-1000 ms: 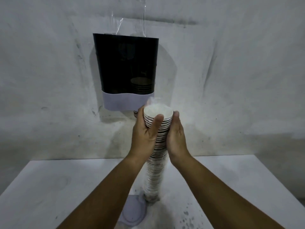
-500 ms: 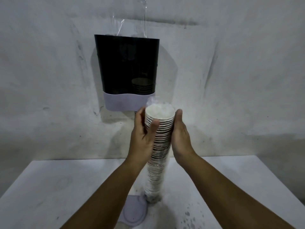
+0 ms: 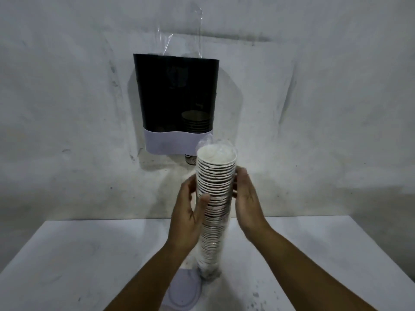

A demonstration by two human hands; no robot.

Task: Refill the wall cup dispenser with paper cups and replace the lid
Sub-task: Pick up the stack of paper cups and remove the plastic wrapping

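Observation:
A tall stack of paper cups [image 3: 215, 187] in a clear plastic sleeve stands upright on the white table [image 3: 89, 254], mouth up. My left hand [image 3: 187, 212] grips the stack's left side at mid height, thumb across its front. My right hand [image 3: 247, 198] sits by the stack's right side with fingers spread, its fingertips at the sleeve. The dark cup dispenser [image 3: 175, 102] with a pale lilac base hangs on the wall behind, its top uncovered; a short stack of cups shows inside at its lower right. The lilac lid [image 3: 184, 292] lies flat on the table by the stack's foot.
A strip of clear plastic [image 3: 197, 30] hangs on the grey wall above the dispenser. One cup's bottom [image 3: 190, 160] pokes out under the dispenser. Dark specks mark the table near its front right.
Both hands have slid down the stack from its rim to about mid height. The right hand has loosened and opened its fingers. The stack still stands on the table.

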